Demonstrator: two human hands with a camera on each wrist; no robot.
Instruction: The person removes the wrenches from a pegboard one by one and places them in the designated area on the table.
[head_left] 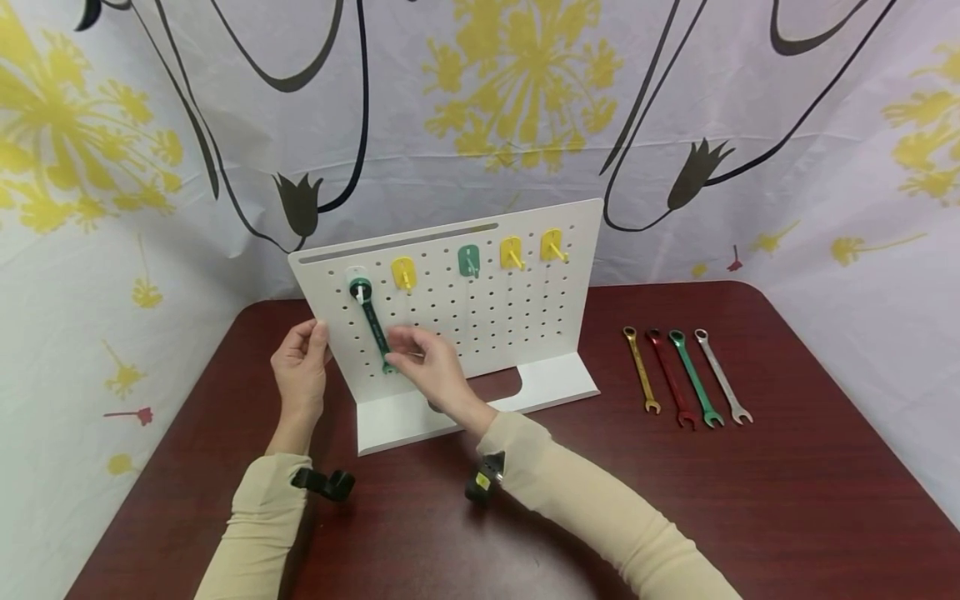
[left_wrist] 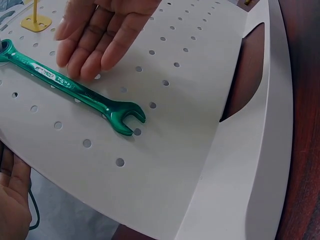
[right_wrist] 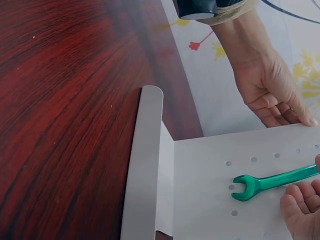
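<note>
A green combination wrench (head_left: 374, 323) hangs by its ring end from the white hook (head_left: 358, 280) at the left of a white pegboard (head_left: 450, 315). Its forked end points down, lying against the board in the left wrist view. My left hand (head_left: 302, 360) holds the board's left edge, thumb in front and fingers behind, as the right wrist view shows. Just right of the wrench is my right hand (head_left: 429, 367), its fingers loosely bent and nothing held between them. In the left wrist view, the fingers (left_wrist: 85, 60) sit close beside the wrench shaft; contact cannot be told.
Gold (head_left: 641, 371), red (head_left: 671, 379), green (head_left: 695, 379) and silver (head_left: 723, 377) wrenches lie side by side on the dark red table (head_left: 810, 467). Yellow hooks (head_left: 404, 273) and a green hook (head_left: 469, 261) are fixed along the board's upper part. A patterned curtain (head_left: 465, 158) stands behind.
</note>
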